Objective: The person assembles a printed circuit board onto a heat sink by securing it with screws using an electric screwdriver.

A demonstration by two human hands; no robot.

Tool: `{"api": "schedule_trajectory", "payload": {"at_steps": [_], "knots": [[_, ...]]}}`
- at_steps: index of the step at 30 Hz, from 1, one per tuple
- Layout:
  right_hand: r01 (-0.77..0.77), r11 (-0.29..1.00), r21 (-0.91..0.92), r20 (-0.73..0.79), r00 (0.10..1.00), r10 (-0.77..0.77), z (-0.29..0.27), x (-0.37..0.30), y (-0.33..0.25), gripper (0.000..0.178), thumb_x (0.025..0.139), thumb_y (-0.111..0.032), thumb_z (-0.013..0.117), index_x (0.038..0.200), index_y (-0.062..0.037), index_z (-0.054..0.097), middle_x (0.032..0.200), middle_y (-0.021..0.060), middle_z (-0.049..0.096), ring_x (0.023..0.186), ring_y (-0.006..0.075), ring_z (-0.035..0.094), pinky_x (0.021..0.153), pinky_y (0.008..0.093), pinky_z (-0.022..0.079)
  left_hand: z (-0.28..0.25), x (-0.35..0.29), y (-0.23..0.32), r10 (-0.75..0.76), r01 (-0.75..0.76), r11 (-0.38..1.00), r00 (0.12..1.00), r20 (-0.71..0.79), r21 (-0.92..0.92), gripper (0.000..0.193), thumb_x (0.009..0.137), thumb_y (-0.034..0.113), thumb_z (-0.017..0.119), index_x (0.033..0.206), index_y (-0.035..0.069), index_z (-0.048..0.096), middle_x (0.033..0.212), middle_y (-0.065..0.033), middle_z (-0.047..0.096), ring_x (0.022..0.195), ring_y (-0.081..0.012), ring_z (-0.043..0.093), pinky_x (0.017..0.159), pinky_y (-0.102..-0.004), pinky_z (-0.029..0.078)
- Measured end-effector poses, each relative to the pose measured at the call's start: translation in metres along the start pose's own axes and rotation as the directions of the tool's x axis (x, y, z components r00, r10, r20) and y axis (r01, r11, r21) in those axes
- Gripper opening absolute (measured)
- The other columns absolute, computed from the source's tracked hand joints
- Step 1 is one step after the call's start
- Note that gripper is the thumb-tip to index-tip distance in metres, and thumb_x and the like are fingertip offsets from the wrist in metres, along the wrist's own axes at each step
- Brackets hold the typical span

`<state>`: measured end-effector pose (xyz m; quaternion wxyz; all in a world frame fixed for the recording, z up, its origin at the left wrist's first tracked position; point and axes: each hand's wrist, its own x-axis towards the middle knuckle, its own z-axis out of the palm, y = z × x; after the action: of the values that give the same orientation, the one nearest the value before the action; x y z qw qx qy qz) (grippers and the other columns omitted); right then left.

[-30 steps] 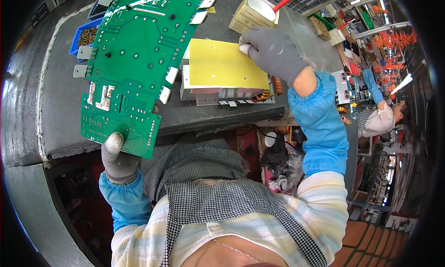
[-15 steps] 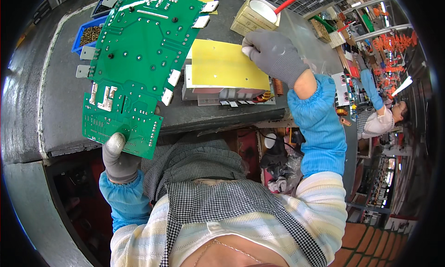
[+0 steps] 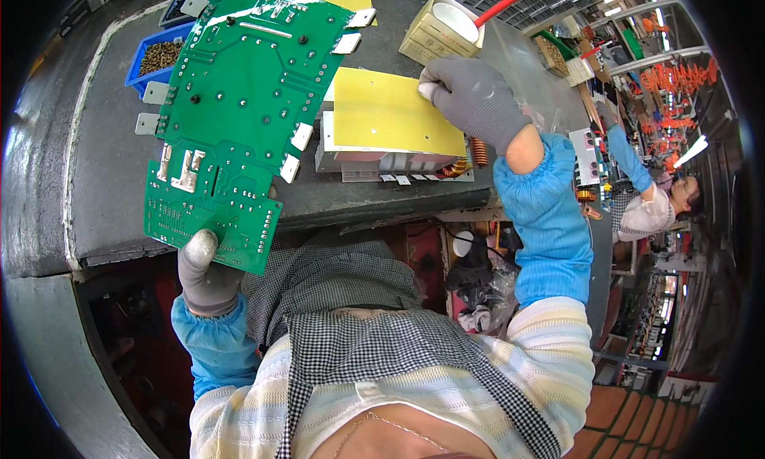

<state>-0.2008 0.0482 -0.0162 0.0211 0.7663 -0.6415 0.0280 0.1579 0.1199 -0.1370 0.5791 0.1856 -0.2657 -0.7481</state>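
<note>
A large green circuit board [image 3: 247,100], solder side toward me, is gripped at its near lower edge by my gloved left hand [image 3: 205,272]. The left thumb presses on the face, and the other fingers are hidden behind the board. White metal tabs stick out along both long sides. To the right, a yellow insulating sheet [image 3: 394,112] lies over a metal heatsink assembly [image 3: 382,162] with copper coils at its right end. My gloved right hand [image 3: 470,96] pinches the sheet's upper right edge between thumb and fingers.
A blue bin [image 3: 151,58] of small brass-coloured parts stands on the dark bench [image 3: 111,180] at far left. Behind the sheet is a cardboard box [image 3: 438,35] with a white round container and red-handled tool [image 3: 500,7]. Another person [image 3: 649,196] works at far right.
The circuit board and the yellow sheet have shifted very slightly to the right in the picture. Both hands keep the same hold.
</note>
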Motion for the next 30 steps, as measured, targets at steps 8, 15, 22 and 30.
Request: {"api": "schedule_trajectory", "payload": {"at_steps": [8, 15, 22, 30], "knots": [[-0.043, 0.855, 0.516, -0.041, 0.996, 0.075, -0.039, -0.013, -0.006, 0.025, 0.084, -0.02, 0.076, 0.1, -0.0016, 0.074, 0.084, 0.0105, 0.071, 0.076, 0.0175, 0.067, 0.071, 0.031, 0.052, 0.003, -0.006, -0.001, -0.032, 0.034, 0.998, 0.999, 0.03, -0.047, 0.078, 0.078, 0.026, 0.083, 0.143, 0.002, 0.047, 0.133, -0.0144, 0.06, 0.116, -0.0288, 0.064, 0.094, -0.0448, 0.056], [0.58, 0.71, 0.399, -0.437, 0.801, -0.409, -0.107, 0.002, -0.039, 0.011, 0.088, -0.003, 0.07, 0.097, 0.003, 0.068, 0.085, 0.0067, 0.064, 0.078, 0.0139, 0.062, 0.069, 0.0264, 0.049, 0.005, -0.007, -0.005, -0.087, 0.095, 0.994, 0.988, 0.125, -0.058, 0.081, 0.077, 0.023, 0.082, 0.145, 0.001, 0.044, 0.137, -0.0165, 0.058, 0.119, -0.0314, 0.063, 0.097, -0.0472, 0.055], [0.723, 0.569, 0.392, -0.071, 0.641, -0.765, -0.109, 0.032, -0.057, 0.012, 0.087, -0.007, 0.072, 0.098, -0.0024, 0.071, 0.087, 0.0074, 0.064, 0.077, 0.0214, 0.064, 0.068, 0.0333, 0.051, 0.015, -0.007, 0.006, -0.179, 0.192, 0.975, 0.978, 0.111, -0.115, 0.089, 0.074, 0.023, 0.082, 0.149, 0.0, 0.039, 0.14, -0.0194, 0.055, 0.121, -0.0341, 0.061, 0.098, -0.0495, 0.055], [0.719, 0.542, 0.435, 0.071, 0.573, -0.816, -0.1, 0.027, -0.066, 0.006, 0.086, -0.008, 0.072, 0.091, -0.0045, 0.071, 0.088, 0.0076, 0.064, 0.08, 0.0249, 0.067, 0.068, 0.0351, 0.053, 0.015, -0.01, 0.009, -0.245, 0.265, 0.948, 0.961, 0.128, -0.175, 0.092, 0.072, 0.022, 0.082, 0.149, -0.001, 0.038, 0.14, -0.0229, 0.054, 0.12, -0.0381, 0.062, 0.095, -0.0528, 0.057]]}}
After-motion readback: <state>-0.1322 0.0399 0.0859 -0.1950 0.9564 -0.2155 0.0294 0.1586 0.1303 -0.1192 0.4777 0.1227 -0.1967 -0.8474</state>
